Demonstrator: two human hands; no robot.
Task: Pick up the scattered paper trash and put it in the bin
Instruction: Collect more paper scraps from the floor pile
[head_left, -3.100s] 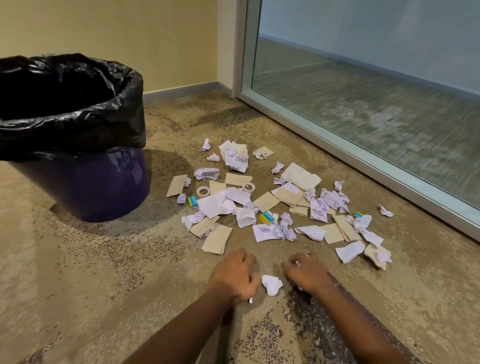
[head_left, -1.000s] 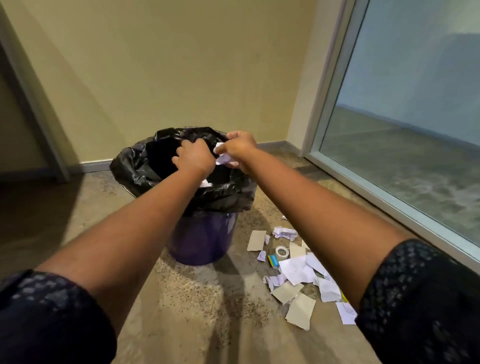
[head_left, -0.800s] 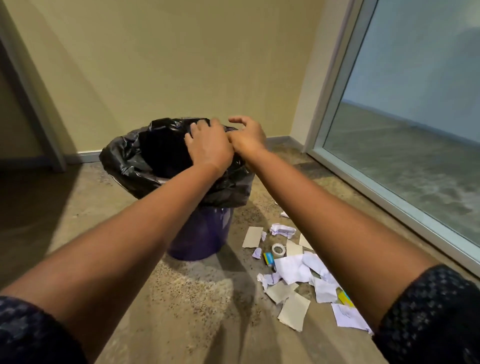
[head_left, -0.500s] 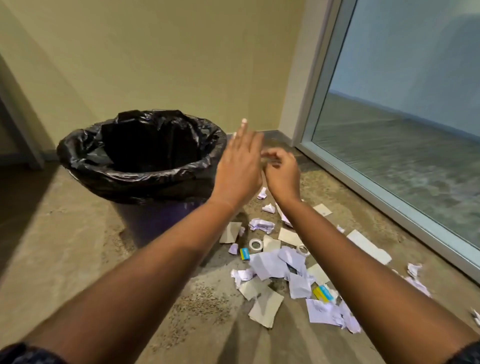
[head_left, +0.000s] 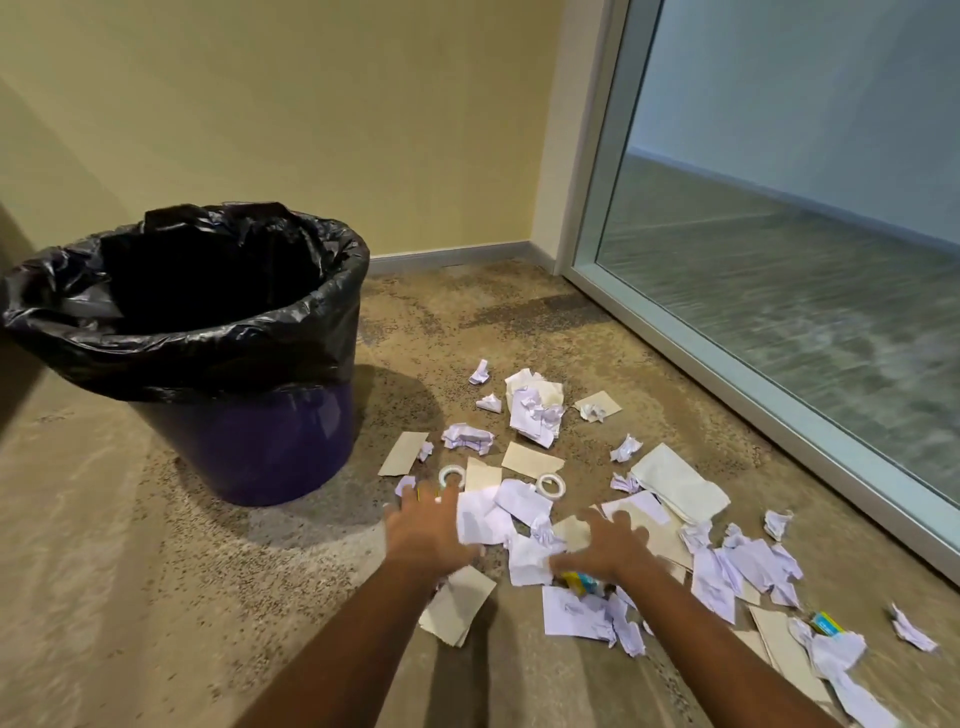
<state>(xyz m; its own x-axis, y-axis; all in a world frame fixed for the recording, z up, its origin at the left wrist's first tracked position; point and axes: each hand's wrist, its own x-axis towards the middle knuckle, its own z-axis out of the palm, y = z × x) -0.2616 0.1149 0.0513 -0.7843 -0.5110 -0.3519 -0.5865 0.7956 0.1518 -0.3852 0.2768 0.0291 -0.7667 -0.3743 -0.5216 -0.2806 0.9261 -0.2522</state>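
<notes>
Head view: left hand (head_left: 423, 530) and right hand (head_left: 605, 545) nearest, both blurred, fingers spread, palms down over paper trash (head_left: 524, 519), gripping nothing. Paper: crumpled white scraps, flat beige cardboard rectangles, scattered on speckled carpet floor (head_left: 156, 597); litter band runs long from near-right toward far-left, along glass wall (head_left: 779, 260). Two white tape rings (head_left: 550, 484) among it. Farther left: round purple bin (head_left: 249, 447), upright, glossy black liner.

Single head cam, looking forward-down at floor (head_left: 156, 597); bin (head_left: 249, 431) left, glass wall (head_left: 805, 312) right, close range.
</notes>
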